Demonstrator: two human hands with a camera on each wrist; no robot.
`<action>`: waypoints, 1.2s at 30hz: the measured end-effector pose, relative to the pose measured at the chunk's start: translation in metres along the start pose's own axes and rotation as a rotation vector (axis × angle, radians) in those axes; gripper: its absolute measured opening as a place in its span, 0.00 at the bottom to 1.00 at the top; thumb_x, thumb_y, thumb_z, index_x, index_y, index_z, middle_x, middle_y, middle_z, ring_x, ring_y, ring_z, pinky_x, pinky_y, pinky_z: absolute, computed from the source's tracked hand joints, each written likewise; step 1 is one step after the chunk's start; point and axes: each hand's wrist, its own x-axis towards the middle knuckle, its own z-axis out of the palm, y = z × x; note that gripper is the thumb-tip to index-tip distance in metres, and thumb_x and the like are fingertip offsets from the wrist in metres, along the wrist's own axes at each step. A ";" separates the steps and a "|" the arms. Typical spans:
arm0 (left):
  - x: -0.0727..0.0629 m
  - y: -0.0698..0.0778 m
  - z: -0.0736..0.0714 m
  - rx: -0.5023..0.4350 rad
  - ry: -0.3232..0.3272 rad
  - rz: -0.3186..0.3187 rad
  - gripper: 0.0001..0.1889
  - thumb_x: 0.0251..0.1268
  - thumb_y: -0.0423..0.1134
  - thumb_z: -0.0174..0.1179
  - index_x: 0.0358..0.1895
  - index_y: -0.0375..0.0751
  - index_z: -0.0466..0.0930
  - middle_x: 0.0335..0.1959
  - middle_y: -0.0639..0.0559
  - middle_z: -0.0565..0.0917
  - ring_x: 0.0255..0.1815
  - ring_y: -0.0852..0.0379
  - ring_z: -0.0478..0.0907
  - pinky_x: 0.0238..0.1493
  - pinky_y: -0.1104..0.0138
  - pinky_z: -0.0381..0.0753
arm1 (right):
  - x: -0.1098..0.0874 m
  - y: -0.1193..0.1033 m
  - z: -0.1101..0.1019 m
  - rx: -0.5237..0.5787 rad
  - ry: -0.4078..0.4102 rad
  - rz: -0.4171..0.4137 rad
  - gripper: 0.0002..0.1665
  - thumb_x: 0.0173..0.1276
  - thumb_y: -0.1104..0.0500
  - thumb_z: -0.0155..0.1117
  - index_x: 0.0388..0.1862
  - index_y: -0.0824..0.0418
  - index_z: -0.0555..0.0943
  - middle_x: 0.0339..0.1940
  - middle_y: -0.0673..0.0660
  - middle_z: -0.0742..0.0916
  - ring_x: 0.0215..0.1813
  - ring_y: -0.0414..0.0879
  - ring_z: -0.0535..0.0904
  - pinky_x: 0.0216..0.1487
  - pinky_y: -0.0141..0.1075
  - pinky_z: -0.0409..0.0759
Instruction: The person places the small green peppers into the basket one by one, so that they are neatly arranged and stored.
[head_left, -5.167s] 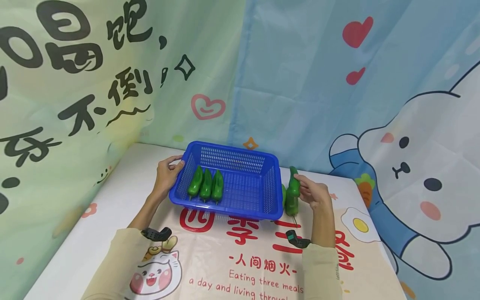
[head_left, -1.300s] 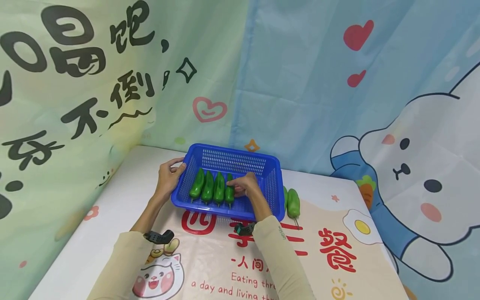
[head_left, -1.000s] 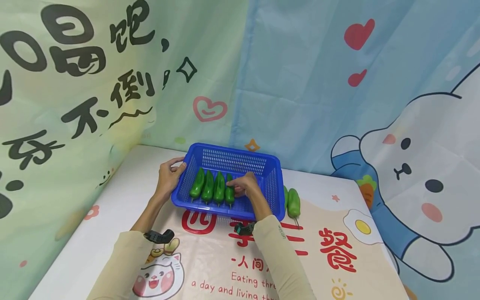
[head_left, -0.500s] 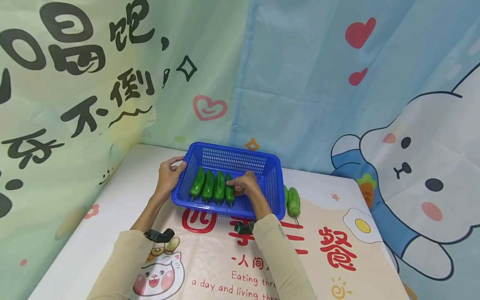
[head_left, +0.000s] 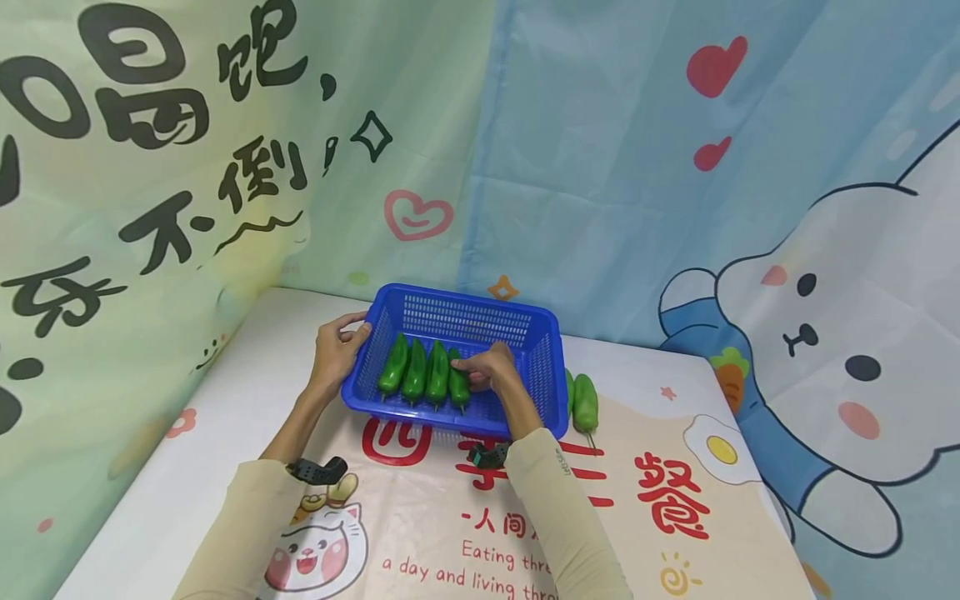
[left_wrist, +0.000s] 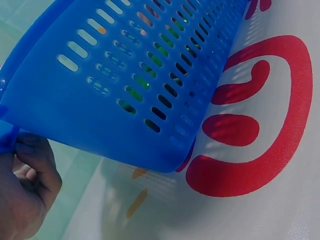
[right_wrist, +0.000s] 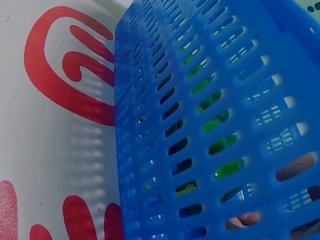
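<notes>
My left hand (head_left: 335,350) grips the left rim of a blue plastic basket (head_left: 480,304); in the left wrist view its fingers (left_wrist: 42,165) curl under the rim. Inside the basket, several long green peppers lie side by side in the left half. At the right end of this row, my right hand (head_left: 491,368) holds a green pepper (head_left: 459,390), thumb and finger on its upper part. In the right wrist view the basket wall (right_wrist: 165,115) hides most of that hand, and bits of green show through the slots.
Two more green peppers lie on the table right of the basket, one in full view (head_left: 586,404) and one partly behind the basket wall (head_left: 569,392). A printed cloth (head_left: 420,517) covers the table. Printed curtains (head_left: 600,208) hang close behind.
Since the oldest frame, my right hand has carried a green pepper from the right of the basket into it, beside the others. Over the last second, both hands stay nearly still.
</notes>
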 end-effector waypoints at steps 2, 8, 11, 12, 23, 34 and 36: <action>-0.001 0.000 -0.001 0.000 0.000 -0.001 0.23 0.85 0.38 0.59 0.73 0.28 0.77 0.37 0.26 0.91 0.22 0.66 0.84 0.24 0.73 0.83 | 0.001 0.001 0.000 0.007 -0.002 0.000 0.51 0.67 0.63 0.82 0.81 0.75 0.65 0.60 0.74 0.89 0.60 0.63 0.91 0.60 0.50 0.91; -0.003 0.001 -0.002 0.007 -0.005 -0.010 0.24 0.85 0.39 0.58 0.74 0.28 0.77 0.39 0.24 0.90 0.22 0.67 0.85 0.25 0.72 0.84 | 0.001 0.003 -0.002 0.021 -0.001 -0.001 0.53 0.66 0.63 0.83 0.82 0.75 0.64 0.63 0.74 0.87 0.61 0.64 0.91 0.60 0.50 0.91; -0.002 0.000 -0.002 0.010 -0.003 -0.007 0.23 0.85 0.38 0.59 0.74 0.28 0.77 0.36 0.27 0.91 0.22 0.67 0.85 0.25 0.73 0.84 | 0.001 0.004 -0.003 0.037 -0.001 0.001 0.55 0.67 0.63 0.83 0.84 0.74 0.61 0.64 0.74 0.87 0.62 0.64 0.90 0.61 0.51 0.91; -0.002 0.000 -0.002 0.008 0.000 -0.005 0.23 0.85 0.38 0.59 0.73 0.28 0.78 0.35 0.29 0.91 0.21 0.67 0.84 0.24 0.73 0.84 | 0.000 0.004 -0.004 0.047 -0.002 0.002 0.55 0.66 0.63 0.83 0.84 0.74 0.61 0.64 0.75 0.87 0.62 0.65 0.90 0.61 0.51 0.91; 0.000 0.000 -0.002 0.011 0.004 0.013 0.22 0.85 0.38 0.59 0.72 0.27 0.78 0.31 0.34 0.91 0.21 0.67 0.84 0.23 0.73 0.83 | -0.005 -0.002 -0.025 -0.029 0.012 -0.041 0.56 0.65 0.57 0.85 0.82 0.76 0.64 0.61 0.72 0.90 0.60 0.61 0.92 0.58 0.46 0.91; 0.000 -0.001 -0.001 0.004 -0.012 0.005 0.23 0.85 0.37 0.59 0.73 0.26 0.77 0.41 0.19 0.89 0.22 0.66 0.85 0.24 0.73 0.83 | -0.010 -0.006 -0.053 -0.042 -0.058 -0.112 0.57 0.69 0.52 0.83 0.81 0.79 0.62 0.57 0.73 0.91 0.57 0.59 0.93 0.69 0.52 0.86; 0.000 -0.001 -0.001 -0.002 -0.011 0.003 0.23 0.85 0.37 0.59 0.74 0.26 0.77 0.42 0.18 0.88 0.22 0.65 0.85 0.24 0.73 0.84 | -0.011 -0.008 -0.059 -0.034 -0.078 -0.111 0.58 0.70 0.51 0.82 0.82 0.79 0.59 0.59 0.73 0.90 0.59 0.59 0.93 0.73 0.54 0.83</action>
